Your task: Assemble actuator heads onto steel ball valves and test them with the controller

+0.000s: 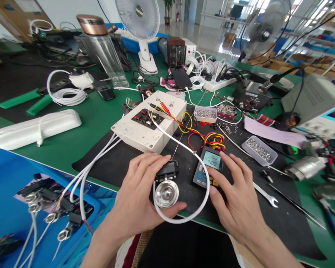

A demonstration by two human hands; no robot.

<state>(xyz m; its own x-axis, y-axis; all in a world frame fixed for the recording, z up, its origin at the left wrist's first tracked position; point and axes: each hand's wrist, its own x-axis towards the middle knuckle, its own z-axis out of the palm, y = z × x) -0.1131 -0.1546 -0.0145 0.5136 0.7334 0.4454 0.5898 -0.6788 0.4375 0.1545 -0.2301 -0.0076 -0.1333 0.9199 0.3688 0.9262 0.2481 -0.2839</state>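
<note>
My left hand grips a small metal valve with a black housing, its round shiny opening facing me. From it a white cable loops to the right and up to the off-white box with a black terminal block on top. Fingers spread, my right hand rests over a handheld meter with a lit screen; a fingertip lies at its buttons. Red, yellow and black leads run behind the meter, and a red clip lies on the box.
Similar valves with white cables lie in a blue bin at left. Trays of small screws and an open-end wrench are at right. A glass bottle and a fan stand behind.
</note>
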